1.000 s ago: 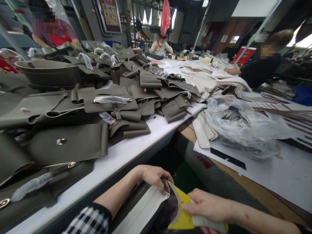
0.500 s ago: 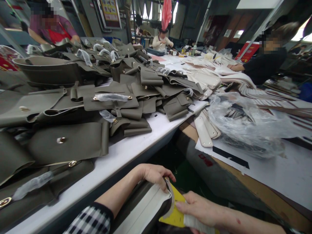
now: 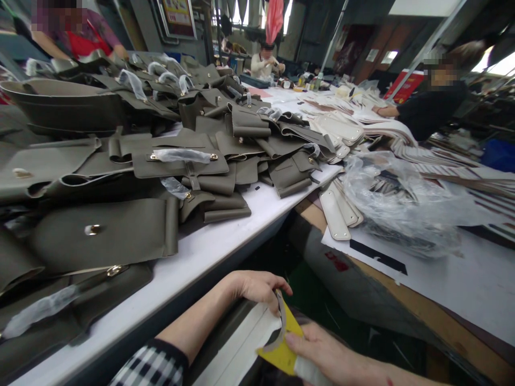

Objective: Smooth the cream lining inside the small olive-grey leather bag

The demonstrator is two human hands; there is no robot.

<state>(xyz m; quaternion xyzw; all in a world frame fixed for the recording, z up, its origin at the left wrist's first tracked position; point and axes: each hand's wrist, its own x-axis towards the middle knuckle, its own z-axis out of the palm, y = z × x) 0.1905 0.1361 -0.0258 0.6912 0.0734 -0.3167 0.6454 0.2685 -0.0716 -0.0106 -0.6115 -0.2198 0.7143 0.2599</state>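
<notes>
The left hand [image 3: 259, 287] pinches the edge of a dark leather piece with a white strip [image 3: 237, 343], the right hand [image 3: 317, 348] gripping a yellow flat-bladed tool [image 3: 284, 346] against it.

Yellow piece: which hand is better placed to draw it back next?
Right, I'd judge: the right hand grips the yellow piece, while the left hand is at the upper end of the white strip.

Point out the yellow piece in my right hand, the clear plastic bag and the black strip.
Yellow piece [image 3: 280, 354]: head view, on its flat face.
Clear plastic bag [image 3: 438, 212]: head view, on its crumpled side.
Black strip [image 3: 391, 262]: head view, on its flat surface.
</notes>
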